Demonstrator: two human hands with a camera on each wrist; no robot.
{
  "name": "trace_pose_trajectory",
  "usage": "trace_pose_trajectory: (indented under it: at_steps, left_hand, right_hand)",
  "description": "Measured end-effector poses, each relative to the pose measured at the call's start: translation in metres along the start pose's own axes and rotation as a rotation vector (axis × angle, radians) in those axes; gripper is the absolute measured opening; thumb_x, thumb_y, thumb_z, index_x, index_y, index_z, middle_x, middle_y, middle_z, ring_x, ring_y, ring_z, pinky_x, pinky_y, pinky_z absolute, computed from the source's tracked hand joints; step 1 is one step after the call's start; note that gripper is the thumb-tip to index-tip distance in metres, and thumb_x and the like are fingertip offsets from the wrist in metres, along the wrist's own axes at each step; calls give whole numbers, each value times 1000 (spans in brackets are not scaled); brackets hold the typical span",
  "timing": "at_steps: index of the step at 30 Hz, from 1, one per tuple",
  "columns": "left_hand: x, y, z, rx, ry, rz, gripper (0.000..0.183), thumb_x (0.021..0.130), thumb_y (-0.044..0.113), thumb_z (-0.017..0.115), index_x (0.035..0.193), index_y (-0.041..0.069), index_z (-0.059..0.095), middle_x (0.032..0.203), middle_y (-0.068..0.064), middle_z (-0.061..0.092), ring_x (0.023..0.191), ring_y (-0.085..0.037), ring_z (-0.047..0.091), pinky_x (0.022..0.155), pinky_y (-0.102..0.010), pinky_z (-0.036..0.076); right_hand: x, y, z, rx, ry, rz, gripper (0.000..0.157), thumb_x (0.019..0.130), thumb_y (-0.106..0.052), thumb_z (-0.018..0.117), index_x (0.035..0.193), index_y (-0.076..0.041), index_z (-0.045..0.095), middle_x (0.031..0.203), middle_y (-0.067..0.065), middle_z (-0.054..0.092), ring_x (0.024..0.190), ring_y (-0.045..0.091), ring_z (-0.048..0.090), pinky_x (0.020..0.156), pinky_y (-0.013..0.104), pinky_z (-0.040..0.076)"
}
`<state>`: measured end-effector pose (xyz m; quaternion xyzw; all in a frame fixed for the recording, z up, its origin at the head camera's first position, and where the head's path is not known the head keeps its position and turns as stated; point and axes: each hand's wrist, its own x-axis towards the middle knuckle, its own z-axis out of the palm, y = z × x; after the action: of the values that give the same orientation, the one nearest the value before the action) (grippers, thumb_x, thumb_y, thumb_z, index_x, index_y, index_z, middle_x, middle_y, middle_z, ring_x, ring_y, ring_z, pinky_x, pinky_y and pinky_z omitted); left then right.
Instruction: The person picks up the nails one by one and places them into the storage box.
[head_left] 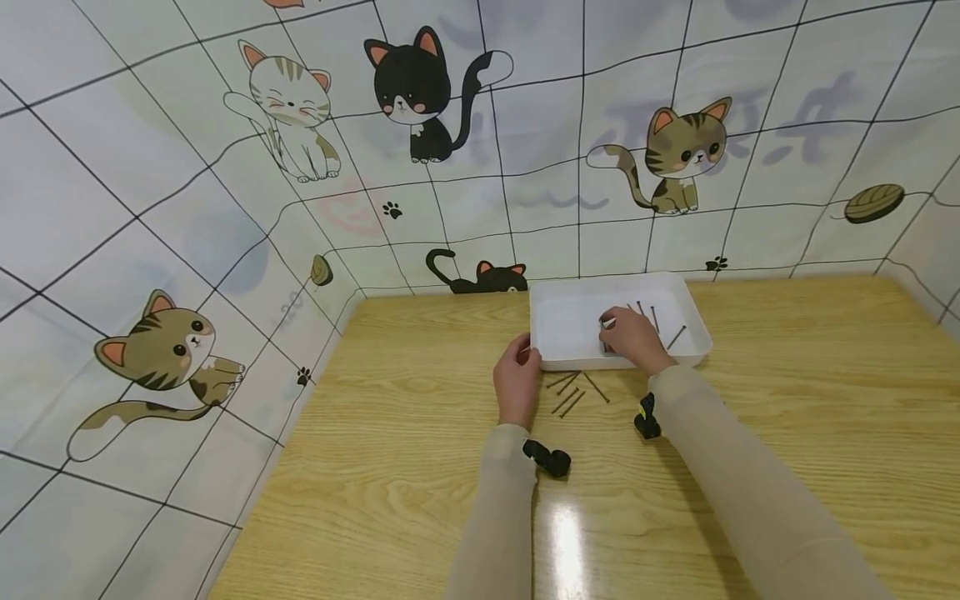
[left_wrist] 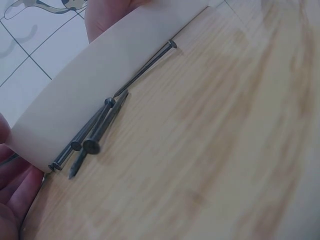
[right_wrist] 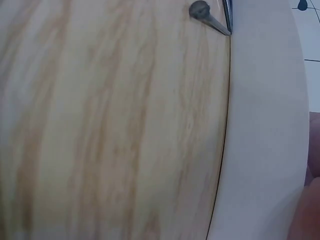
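A shallow white tray (head_left: pixel 564 321) stands against the back wall on the wooden table. My left hand (head_left: pixel 517 383) holds the tray's front left corner, with the thumb at the near side in the left wrist view. Over the front wall reaches my right hand (head_left: pixel 636 337), its fingertips pinching a nail (head_left: pixel 603 323) inside the tray, largely hidden by the fingers. Several other nails lie in the tray, among them one nail (head_left: pixel 676 337) at the right. Between my hands, more loose nails (head_left: pixel 597 387) lie on the table along the tray's front wall (left_wrist: pixel 90 95).
The wooden table (head_left: pixel 390 467) extends to both sides and in front of the tray. Behind it rises a cat-printed wall covering (head_left: pixel 547 192), which also runs along the left side. Black wrist cameras (head_left: pixel 551 461) sit on both sleeves.
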<state>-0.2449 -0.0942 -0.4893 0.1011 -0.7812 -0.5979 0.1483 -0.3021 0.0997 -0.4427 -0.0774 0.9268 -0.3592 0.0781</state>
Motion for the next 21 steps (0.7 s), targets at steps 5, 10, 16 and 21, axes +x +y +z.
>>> trace_pose_trajectory:
  at_steps: [5, 10, 16, 21]
  left_hand:
    - [-1, 0, 0, 6, 2, 1, 32, 86, 24, 53, 117, 21, 59, 111, 3, 60, 92, -6, 55, 78, -30, 46]
    - [-2, -1, 0, 12, -1, -2, 32, 87, 25, 54, 118, 21, 59, 110, 4, 60, 92, -6, 55, 77, -30, 46]
    - [-1, -1, 0, 3, -4, -2, 33, 87, 25, 53, 119, 19, 59, 110, 3, 60, 92, -6, 55, 77, -30, 46]
    - [0, -1, 0, 9, 0, -13, 33, 87, 26, 54, 118, 21, 59, 109, 4, 60, 91, -5, 55, 77, -29, 46]
  right_hand:
    - [1, -1, -1, -30, -21, 0, 38, 85, -13, 51, 121, 1, 49, 106, 19, 57, 78, 25, 57, 65, 37, 45]
    - [0, -2, -2, -33, -50, -1, 37, 85, -13, 51, 118, 3, 49, 106, 21, 56, 73, 22, 59, 64, 36, 45]
    - [0, -1, -4, -41, -75, -17, 36, 85, -12, 51, 117, 4, 50, 98, 18, 60, 65, 18, 59, 62, 35, 45]
    - [2, -1, -2, -54, -84, -34, 36, 84, -12, 51, 116, 4, 51, 92, 16, 61, 64, 18, 58, 64, 36, 45]
